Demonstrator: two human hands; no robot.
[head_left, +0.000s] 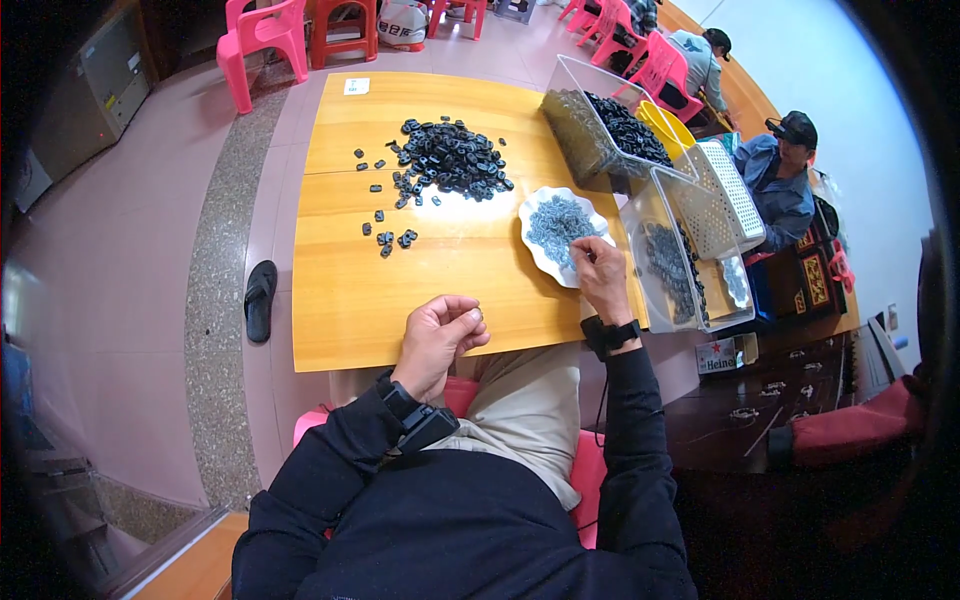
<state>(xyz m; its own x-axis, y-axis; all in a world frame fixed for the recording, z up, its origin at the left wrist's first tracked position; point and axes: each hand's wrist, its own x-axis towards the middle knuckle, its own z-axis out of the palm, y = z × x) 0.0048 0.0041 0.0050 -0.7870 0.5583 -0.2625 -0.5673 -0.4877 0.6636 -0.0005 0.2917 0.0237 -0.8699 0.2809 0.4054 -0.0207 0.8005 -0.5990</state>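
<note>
My right hand (602, 277) reaches over the near right edge of a white scalloped dish (535, 255), its fingers pinched together at a heap of small clear bluish-grey pieces (560, 225). Whether a piece is between the fingertips is too small to see. My left hand (437, 338) is closed at the table's near edge, thumb against curled fingers. Something tiny seems to show at its fingertips, but I cannot make it out. Farther off lies a pile of small black plastic parts (455, 160), with several loose black parts (386, 240) to its near left.
Right of the dish stand a clear bin (595, 150) of black parts and a nearer clear bin (640, 285), also partly filled. A white perforated basket (730, 195) and yellow container (668, 128) adjoin them. A person (775, 180) sits beyond. A black slipper (260, 300) lies on the floor.
</note>
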